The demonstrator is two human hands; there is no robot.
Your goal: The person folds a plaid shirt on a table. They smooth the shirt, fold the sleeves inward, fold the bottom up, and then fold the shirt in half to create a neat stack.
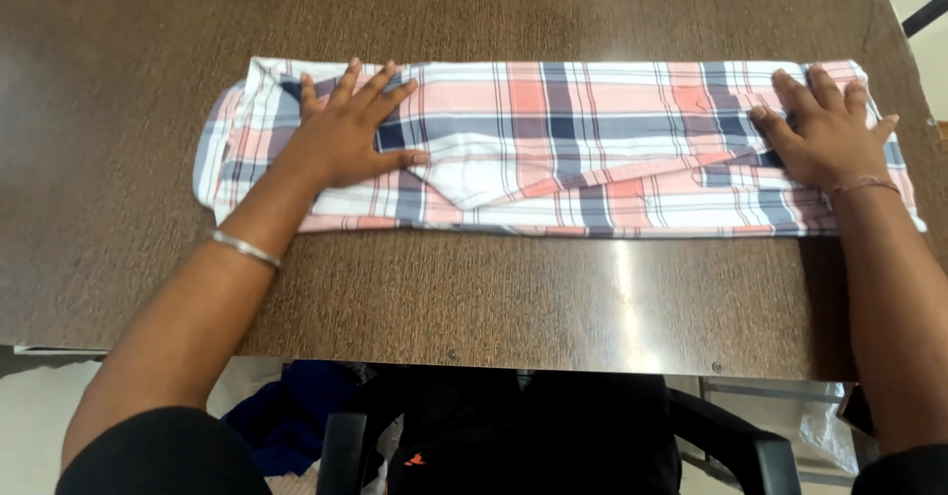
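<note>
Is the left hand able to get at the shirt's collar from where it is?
Probably yes: the left hand lies flat on the shirt, with the collar just beside it and nothing between.

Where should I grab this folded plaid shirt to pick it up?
Pinch the plaid shirt at both short ends, coming in from the sides near the left hand and right hand. It lies as a long flat strip, so one middle grip would probably let it sag.

Plaid shirt (pixel 553 145): soft woven cloth, matt. Table (pixel 494 288): glossy wood-grain.
</note>
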